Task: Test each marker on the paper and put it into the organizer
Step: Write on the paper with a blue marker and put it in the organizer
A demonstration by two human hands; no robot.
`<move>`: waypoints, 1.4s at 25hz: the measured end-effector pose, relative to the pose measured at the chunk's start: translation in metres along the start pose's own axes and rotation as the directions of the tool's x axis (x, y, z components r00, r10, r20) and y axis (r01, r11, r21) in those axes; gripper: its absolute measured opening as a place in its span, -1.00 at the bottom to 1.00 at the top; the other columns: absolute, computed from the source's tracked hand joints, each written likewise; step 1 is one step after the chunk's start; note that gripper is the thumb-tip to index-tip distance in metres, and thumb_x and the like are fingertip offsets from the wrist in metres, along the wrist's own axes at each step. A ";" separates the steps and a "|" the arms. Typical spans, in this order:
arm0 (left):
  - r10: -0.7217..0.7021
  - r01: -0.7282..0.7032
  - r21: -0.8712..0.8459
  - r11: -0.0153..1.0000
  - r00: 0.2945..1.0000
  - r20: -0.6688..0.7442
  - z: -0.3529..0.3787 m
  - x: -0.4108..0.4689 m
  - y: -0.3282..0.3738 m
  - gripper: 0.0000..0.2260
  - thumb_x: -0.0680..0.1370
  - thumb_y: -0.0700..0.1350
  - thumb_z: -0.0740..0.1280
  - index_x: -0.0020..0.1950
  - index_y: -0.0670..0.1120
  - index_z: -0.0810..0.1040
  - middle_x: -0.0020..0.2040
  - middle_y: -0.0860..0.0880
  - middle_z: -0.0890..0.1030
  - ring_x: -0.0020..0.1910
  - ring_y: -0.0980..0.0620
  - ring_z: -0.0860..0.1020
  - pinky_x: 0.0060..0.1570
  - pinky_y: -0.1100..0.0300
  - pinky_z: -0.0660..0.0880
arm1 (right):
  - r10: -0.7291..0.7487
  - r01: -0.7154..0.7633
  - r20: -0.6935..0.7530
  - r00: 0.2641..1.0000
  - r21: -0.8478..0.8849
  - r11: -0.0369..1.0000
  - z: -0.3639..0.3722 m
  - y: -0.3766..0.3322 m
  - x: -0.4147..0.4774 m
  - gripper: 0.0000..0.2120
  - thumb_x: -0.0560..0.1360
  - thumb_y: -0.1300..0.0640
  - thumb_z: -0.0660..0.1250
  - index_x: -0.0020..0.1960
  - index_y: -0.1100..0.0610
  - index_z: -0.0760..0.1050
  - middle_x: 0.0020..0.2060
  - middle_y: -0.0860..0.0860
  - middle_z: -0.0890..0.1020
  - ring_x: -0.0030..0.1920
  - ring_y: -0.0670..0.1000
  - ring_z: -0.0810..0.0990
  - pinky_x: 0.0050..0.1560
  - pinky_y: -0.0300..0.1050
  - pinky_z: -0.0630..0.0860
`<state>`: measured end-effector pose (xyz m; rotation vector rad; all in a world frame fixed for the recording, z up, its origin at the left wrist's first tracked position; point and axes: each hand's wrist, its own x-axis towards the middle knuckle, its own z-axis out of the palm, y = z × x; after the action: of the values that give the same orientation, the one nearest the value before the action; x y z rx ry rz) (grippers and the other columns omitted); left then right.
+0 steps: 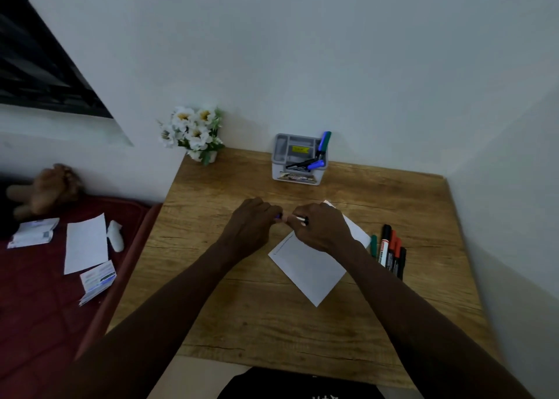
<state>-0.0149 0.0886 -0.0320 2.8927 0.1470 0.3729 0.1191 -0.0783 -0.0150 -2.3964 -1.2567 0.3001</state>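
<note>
Both hands meet over the middle of the wooden table (242,314), just above the white paper (311,271). My left hand (252,226) pinches the blue cap end of a marker (299,219), and my right hand (320,227) grips its black barrel. The marker lies level between them, mostly hidden by fingers. A faint line runs along the paper's left edge. The grey organizer (298,161) stands at the table's back with two blue-capped markers in it. Several more markers (391,252) lie in a row to the right of the paper.
A pot of white flowers (196,134) stands at the table's back left corner. Walls close off the back and right sides. Left of the table, a red mat (39,277) holds loose papers, small packets and a brown soft toy.
</note>
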 end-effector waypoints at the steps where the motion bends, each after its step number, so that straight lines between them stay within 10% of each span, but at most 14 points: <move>1: -0.059 0.059 -0.007 0.998 0.998 -0.021 -0.002 -0.003 -0.006 -0.84 0.50 -0.25 0.36 0.02 -0.02 0.55 -0.16 -0.02 0.61 -0.19 -0.02 0.47 -0.15 0.12 0.32 | 0.059 -0.059 -0.024 0.998 -0.003 0.998 0.001 0.003 -0.001 -0.56 0.57 -0.37 0.15 -0.21 -0.09 0.56 -0.34 -0.18 0.56 -0.28 -0.15 0.49 -0.22 -0.20 0.31; 7: -0.277 0.270 -0.236 0.934 0.961 0.002 0.017 -0.020 -0.012 -0.72 0.66 0.08 0.12 -0.01 -0.07 0.49 -0.11 -0.03 0.54 -0.12 -0.01 0.45 -0.05 -0.02 0.43 | 0.223 -0.285 0.181 0.958 0.496 0.820 -0.007 0.007 -0.008 -0.79 0.72 0.00 0.14 0.27 -0.02 0.47 -0.16 0.03 0.62 -0.32 -0.10 0.50 -0.30 -0.16 0.41; 10: -0.274 0.271 -0.217 0.938 0.962 0.017 0.035 -0.030 -0.004 -0.67 0.57 0.18 0.21 0.00 -0.07 0.51 0.04 -0.02 0.52 0.04 -0.01 0.43 0.09 0.06 0.29 | 0.261 -0.323 0.243 0.934 0.887 0.330 -0.011 -0.001 -0.023 -0.75 0.69 0.24 0.13 0.28 0.06 0.49 -0.05 0.16 0.59 -0.36 -0.02 0.51 -0.40 -0.13 0.46; 13: -0.279 0.276 -0.198 0.940 0.960 0.017 0.043 -0.032 -0.006 -0.58 0.47 0.26 0.29 0.03 -0.08 0.52 0.12 -0.04 0.51 0.10 -0.05 0.42 0.08 0.11 0.21 | 0.270 -0.195 0.286 0.919 0.928 -0.319 -0.018 -0.001 -0.040 -0.66 0.61 0.32 0.09 0.19 0.24 0.61 -0.05 0.19 0.67 -0.14 0.10 0.67 -0.14 -0.06 0.67; 15: -0.308 0.307 -0.184 0.934 0.951 0.025 0.043 -0.031 -0.008 -0.56 0.44 0.30 0.33 0.03 -0.05 0.51 0.13 -0.03 0.51 0.11 -0.05 0.42 0.12 0.06 0.26 | 0.285 -0.140 0.282 0.916 0.892 -0.430 -0.012 -0.001 -0.048 -0.67 0.59 0.39 0.10 0.19 0.28 0.60 -0.07 0.17 0.72 -0.07 0.08 0.73 0.01 -0.06 0.69; 24: -0.307 0.309 -0.164 0.937 0.951 0.039 0.041 -0.031 -0.007 -0.47 0.39 0.40 0.33 0.05 -0.04 0.52 0.16 -0.01 0.51 0.16 -0.04 0.42 0.20 0.06 0.26 | 0.327 -0.288 0.143 0.934 0.844 0.452 0.045 -0.017 -0.071 -0.89 0.61 0.24 0.37 0.05 0.24 0.65 -0.24 0.17 0.72 -0.26 0.16 0.71 -0.15 0.01 0.68; 35: -0.317 0.321 -0.200 0.926 0.947 0.049 0.042 -0.029 -0.008 -0.36 0.32 0.46 0.37 0.09 -0.05 0.52 0.19 -0.02 0.51 0.18 -0.02 0.41 0.24 0.05 0.27 | 0.211 -0.140 -0.042 0.977 0.621 0.771 0.060 -0.016 -0.070 -0.84 0.45 0.10 0.48 -0.02 0.15 0.71 -0.17 -0.05 0.75 -0.16 -0.11 0.72 -0.07 -0.18 0.67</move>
<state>-0.0327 0.0836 -0.0806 2.6056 0.5367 0.2859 0.0451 -0.1126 -0.0611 -1.9173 -0.7229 0.5351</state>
